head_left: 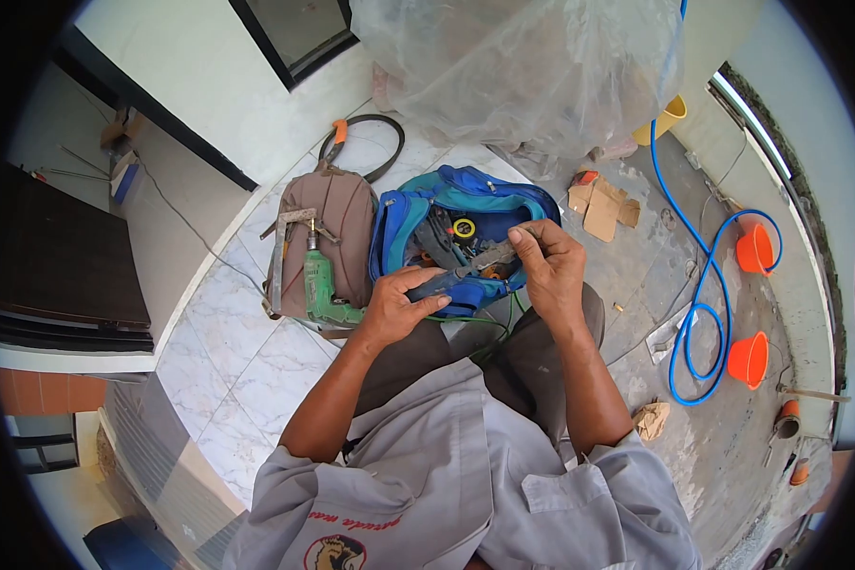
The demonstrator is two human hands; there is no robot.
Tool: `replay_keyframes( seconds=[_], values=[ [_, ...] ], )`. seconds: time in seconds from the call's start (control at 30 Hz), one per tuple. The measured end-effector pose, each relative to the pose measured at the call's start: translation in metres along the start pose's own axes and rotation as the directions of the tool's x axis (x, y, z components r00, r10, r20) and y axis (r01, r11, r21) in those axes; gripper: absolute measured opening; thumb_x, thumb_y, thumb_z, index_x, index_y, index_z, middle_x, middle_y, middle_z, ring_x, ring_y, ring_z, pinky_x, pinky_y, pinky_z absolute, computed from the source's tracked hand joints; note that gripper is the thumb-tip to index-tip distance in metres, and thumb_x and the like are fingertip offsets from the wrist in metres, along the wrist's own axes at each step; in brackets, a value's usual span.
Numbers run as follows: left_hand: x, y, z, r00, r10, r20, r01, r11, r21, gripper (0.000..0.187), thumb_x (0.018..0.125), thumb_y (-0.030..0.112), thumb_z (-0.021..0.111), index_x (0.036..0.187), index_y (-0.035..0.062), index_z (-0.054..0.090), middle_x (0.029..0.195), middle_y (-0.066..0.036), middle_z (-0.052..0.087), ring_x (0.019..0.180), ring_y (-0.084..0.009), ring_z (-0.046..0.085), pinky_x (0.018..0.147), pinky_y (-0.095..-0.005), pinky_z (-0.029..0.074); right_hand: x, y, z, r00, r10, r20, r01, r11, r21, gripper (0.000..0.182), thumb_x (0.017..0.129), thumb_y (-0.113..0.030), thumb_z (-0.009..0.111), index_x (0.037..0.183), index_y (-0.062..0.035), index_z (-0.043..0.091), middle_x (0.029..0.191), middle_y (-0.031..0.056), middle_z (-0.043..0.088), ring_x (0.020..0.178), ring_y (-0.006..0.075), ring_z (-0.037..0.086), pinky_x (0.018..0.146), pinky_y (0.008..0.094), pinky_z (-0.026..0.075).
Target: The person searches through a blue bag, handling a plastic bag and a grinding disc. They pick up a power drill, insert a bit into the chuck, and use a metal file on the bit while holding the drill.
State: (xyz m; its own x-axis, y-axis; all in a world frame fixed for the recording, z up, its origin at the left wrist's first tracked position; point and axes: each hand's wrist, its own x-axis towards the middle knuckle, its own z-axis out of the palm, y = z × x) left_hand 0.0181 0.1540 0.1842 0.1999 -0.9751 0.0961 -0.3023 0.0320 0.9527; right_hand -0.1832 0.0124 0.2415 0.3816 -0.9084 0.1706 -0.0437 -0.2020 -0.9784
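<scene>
My left hand [401, 306] is closed around the dark handle of a hand tool with a dirty grey blade [487, 258]; its exact kind is hard to make out. At the other end, my right hand [551, 266] pinches with thumb and fingers near the blade's tip. Both hands are above an open blue bag [394, 228], which holds a yellow-and-black roll [464, 228] and several dark tools. Left of the bag lies a brown backpack [337, 195], with a green power drill [320, 280] resting against it.
Plastic sheeting [522, 66] covers something ahead. Torn cardboard [600, 204] lies right of the bag. A blue hose [679, 351] coils across the concrete near orange buckets [755, 249]. White marble-look tiles [247, 380] spread to the left, by a doorway.
</scene>
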Motion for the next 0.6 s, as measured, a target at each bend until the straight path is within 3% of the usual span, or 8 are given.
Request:
replay_keyframes(
  seconds=[0.23,0.33,0.43,0.53,0.6],
  values=[
    [-0.012,0.015,-0.005,0.988,-0.078,0.134,0.102,0.978,-0.182,0.035,0.095,0.024,0.077,0.119,-0.0017,0.073,0.079,0.001,0.062,0.071,-0.007,0.053,0.063,-0.0244,0.042,0.004,-0.007,0.001,0.99,0.134,0.038,-0.138,0.982,0.126,0.024,0.098,-0.02,0.074,0.089,0.0016,0.072,0.071,-0.0025,0.062,0.064,0.0049,0.049,0.056,0.0248,0.039],
    [-0.014,0.011,0.003,0.97,-0.153,0.188,0.221,0.876,-0.428,0.033,0.097,0.024,0.074,0.117,-0.0025,0.073,0.074,0.002,0.057,0.066,-0.0059,0.047,0.059,-0.0231,0.035,0.005,-0.008,0.002,0.996,0.086,0.032,-0.088,0.994,0.068,0.025,0.097,-0.021,0.075,0.088,0.0013,0.072,0.069,-0.0041,0.059,0.061,0.0048,0.045,0.054,0.025,0.035],
    [-0.015,0.013,0.008,0.951,-0.15,0.271,0.29,0.742,-0.605,0.032,0.099,0.022,0.071,0.118,-0.0046,0.071,0.072,0.002,0.054,0.063,-0.0063,0.043,0.058,-0.0228,0.033,0.008,-0.024,0.001,0.99,0.143,0.019,-0.144,0.983,0.112,0.024,0.097,-0.021,0.075,0.088,0.0006,0.072,0.068,-0.0052,0.056,0.061,0.0046,0.042,0.053,0.0251,0.033],
    [-0.011,0.016,0.014,0.935,-0.121,0.333,0.337,0.594,-0.731,0.029,0.1,0.024,0.07,0.115,-0.0016,0.073,0.073,0.003,0.055,0.065,-0.0057,0.043,0.058,-0.0231,0.035,0.015,-0.03,-0.001,0.997,0.072,0.025,-0.073,0.996,0.055,0.024,0.098,-0.022,0.074,0.086,-0.0012,0.072,0.068,-0.0054,0.056,0.06,0.0041,0.042,0.053,0.0249,0.032],
    [0.0,0.019,0.013,0.931,-0.122,0.343,0.339,0.637,-0.693,0.03,0.101,0.024,0.07,0.115,-0.0018,0.073,0.074,0.002,0.055,0.066,-0.0057,0.045,0.06,-0.0224,0.036,0.023,-0.037,-0.006,0.986,0.161,0.038,-0.164,0.982,0.096,0.026,0.1,-0.024,0.073,0.084,-0.0023,0.071,0.068,-0.0052,0.057,0.061,0.0039,0.043,0.053,0.0247,0.033]
  ],
)
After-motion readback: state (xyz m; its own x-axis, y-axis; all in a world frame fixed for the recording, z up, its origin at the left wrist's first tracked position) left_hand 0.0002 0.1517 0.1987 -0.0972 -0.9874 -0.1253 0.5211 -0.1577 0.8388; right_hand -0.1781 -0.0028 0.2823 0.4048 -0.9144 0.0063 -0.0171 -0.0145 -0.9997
